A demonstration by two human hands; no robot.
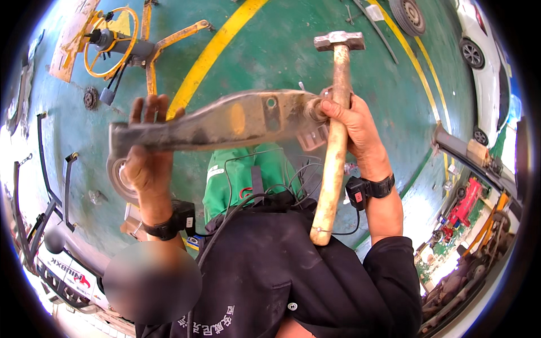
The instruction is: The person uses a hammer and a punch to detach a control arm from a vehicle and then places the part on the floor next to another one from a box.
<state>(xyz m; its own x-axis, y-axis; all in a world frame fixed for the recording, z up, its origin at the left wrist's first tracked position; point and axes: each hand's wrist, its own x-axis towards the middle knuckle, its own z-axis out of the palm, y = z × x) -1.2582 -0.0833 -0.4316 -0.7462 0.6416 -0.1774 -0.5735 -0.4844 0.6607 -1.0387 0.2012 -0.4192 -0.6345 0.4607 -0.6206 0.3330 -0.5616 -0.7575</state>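
Black shirt (253,259) at bottom centre, metal arm (208,127) is gripped by left hand (147,168), hammer (337,143) by right hand (360,127), seemingly mid-handling, steadiness needed next.

scuffed metal control arm (211,125), wooden hammer handle (333,169)

A vehicle workshop, shown by the white car (491,84) with a loose wheel (410,18), yellow-legged stand (138,49) and yellow-lined green floor (270,56) to its left.
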